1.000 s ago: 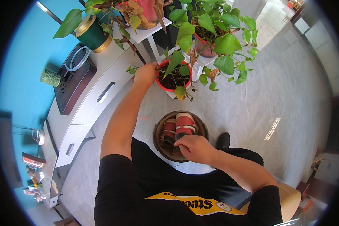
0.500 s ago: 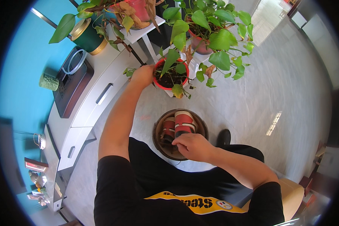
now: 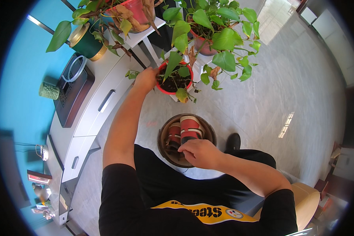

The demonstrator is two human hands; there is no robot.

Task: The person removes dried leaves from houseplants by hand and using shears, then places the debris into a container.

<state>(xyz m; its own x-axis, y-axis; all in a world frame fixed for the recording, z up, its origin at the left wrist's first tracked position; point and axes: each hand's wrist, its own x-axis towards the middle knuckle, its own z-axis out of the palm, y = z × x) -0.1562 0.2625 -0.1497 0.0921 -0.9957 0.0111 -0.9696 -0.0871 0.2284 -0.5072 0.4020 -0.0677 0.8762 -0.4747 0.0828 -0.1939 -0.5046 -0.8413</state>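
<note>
My left hand [image 3: 146,80] is closed at the left side of a red flowerpot [image 3: 169,93], and its fingertips are partly hidden against the pot. Dark soil [image 3: 174,83] fills this pot, with a few green, heart-shaped leaves growing from it. My right hand [image 3: 202,154] is closed, thumb and fingers pinched together, above the near edge of a round brown bin [image 3: 161,145]. Whatever those fingers may hold is hidden. Inside the bin lie shoe-like items [image 3: 190,125] in red, cream and black.
Leafy potted plants [image 3: 203,44] stand on white stands behind the pot. To the left runs a white drawer cabinet [image 3: 85,118] bearing a dark tray [image 3: 75,94], a green cup [image 3: 49,91] and a green-gold canister [image 3: 86,45]. A black shoe [image 3: 233,141] rests on the floor right of the bin.
The view has shifted slightly, so the plants and pot sit a little further left in the picture. Both hands keep their places at the pot and over the bin.
</note>
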